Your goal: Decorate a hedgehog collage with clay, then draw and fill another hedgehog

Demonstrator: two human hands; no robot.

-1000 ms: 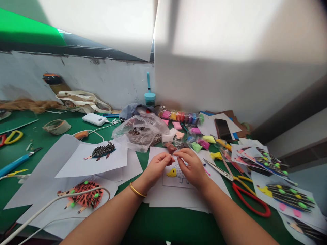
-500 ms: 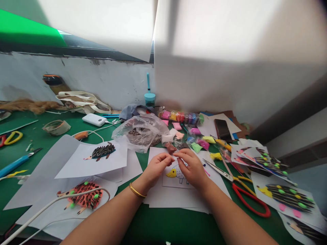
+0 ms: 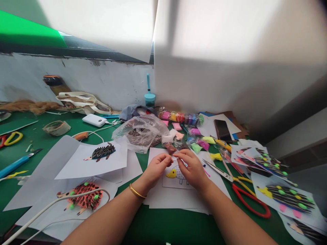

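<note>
In the head view, both hands meet just below the centre of the frame over a white sheet with a hedgehog drawing [image 3: 176,175], whose head is filled in yellow. The left hand [image 3: 155,168] and the right hand [image 3: 190,166] pinch their fingertips together at one spot; whatever sits between them is too small to make out, so what they grip cannot be told. A gold bangle [image 3: 136,191] circles the left wrist.

Just above the hands lies a brown lump of clay [image 3: 170,148], and beside it a crumpled clear plastic bag of sunflower seeds [image 3: 140,131]. To the right of centre are loose clay packets in pink, green and yellow [image 3: 201,143], and behind them a clear tube of coloured clay pieces [image 3: 180,116]. One pair of red-handled scissors [image 3: 240,190] lies open at the right, near a dark phone [image 3: 222,129].

On the left half, two finished hedgehogs show: one of seeds on white paper [image 3: 102,151] and one orange with green dots [image 3: 84,199]. At the right edge at least three more dark hedgehog pictures with green dots [image 3: 286,195] overlap. At the far left are yellow-handled scissors [image 3: 12,137] and a blue-handled cutter [image 3: 15,163]. A white power bank [image 3: 94,119] lies in the upper left of the green table [image 3: 173,224].
</note>
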